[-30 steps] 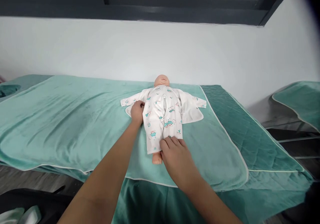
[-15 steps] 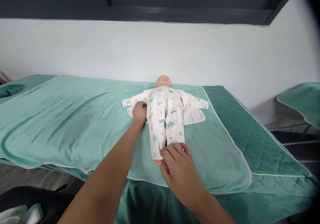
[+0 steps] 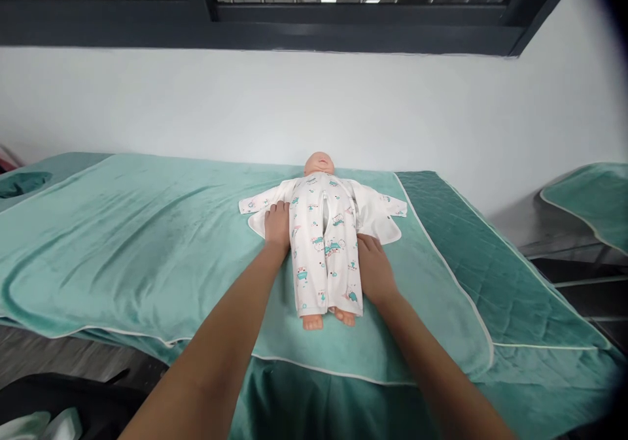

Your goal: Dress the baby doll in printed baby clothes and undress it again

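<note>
A baby doll [image 3: 319,163] lies on its back on a light green blanket [image 3: 147,231], head toward the wall, bare feet toward me. White printed trousers [image 3: 314,244] cover its legs up to the chest. Beneath it a white printed jacket [image 3: 380,214] is spread, both sleeves stretched outward. My left hand [image 3: 278,224] rests on the jacket against the trousers' left edge, its fingers laid out and thumb hidden. On the opposite side my right hand [image 3: 375,267] touches the trouser leg and the jacket hem, fingers extended, tips partly hidden.
The blanket lies over a darker green quilted bed cover [image 3: 495,276]. Behind the bed stands a white wall [image 3: 294,106] below a dark window frame [image 3: 343,31]. A black object [image 3: 59,394] is at the lower left, and a green cloth [image 3: 593,198] hangs at the right.
My right hand has left the trouser cuff and moved up to the side of the trousers, so both feet now show. My left hand stays at its side, its fingers now flatter.
</note>
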The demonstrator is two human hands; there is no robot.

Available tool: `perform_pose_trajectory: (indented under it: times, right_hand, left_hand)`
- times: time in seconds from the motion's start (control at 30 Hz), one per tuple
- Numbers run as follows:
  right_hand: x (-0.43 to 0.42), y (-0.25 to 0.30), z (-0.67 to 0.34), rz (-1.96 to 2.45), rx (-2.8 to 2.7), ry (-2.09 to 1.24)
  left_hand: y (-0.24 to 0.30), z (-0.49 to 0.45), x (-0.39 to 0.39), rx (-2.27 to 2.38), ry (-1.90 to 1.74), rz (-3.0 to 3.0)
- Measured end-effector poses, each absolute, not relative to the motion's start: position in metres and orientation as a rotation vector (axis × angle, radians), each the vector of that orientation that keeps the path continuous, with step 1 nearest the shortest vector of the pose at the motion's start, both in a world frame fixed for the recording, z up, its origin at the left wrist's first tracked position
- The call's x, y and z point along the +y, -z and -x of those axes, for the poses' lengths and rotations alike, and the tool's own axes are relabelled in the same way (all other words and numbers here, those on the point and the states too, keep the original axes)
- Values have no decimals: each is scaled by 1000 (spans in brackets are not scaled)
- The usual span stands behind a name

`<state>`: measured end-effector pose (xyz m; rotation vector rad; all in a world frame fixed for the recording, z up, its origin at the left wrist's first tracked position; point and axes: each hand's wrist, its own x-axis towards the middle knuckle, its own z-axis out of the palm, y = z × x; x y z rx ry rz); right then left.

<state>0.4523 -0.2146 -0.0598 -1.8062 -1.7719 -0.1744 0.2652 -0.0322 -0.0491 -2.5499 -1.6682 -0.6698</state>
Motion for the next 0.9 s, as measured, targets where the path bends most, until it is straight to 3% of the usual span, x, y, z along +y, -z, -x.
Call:
perform_pose_trajectory:
  times: [0.43, 0.77, 0.9]
  right_hand:
    - [-213, 62, -453, 1822, -1929, 234]
    - [-203, 59, -450, 1856, -1992, 249]
    - [-193, 57, -447, 1859, -2011, 263]
  left_hand:
    - [44, -266, -48, -1660, 589, 2556]
    - [57, -229, -115, -1249, 584, 2824]
    - [59, -226, -119, -1348, 826, 2842]
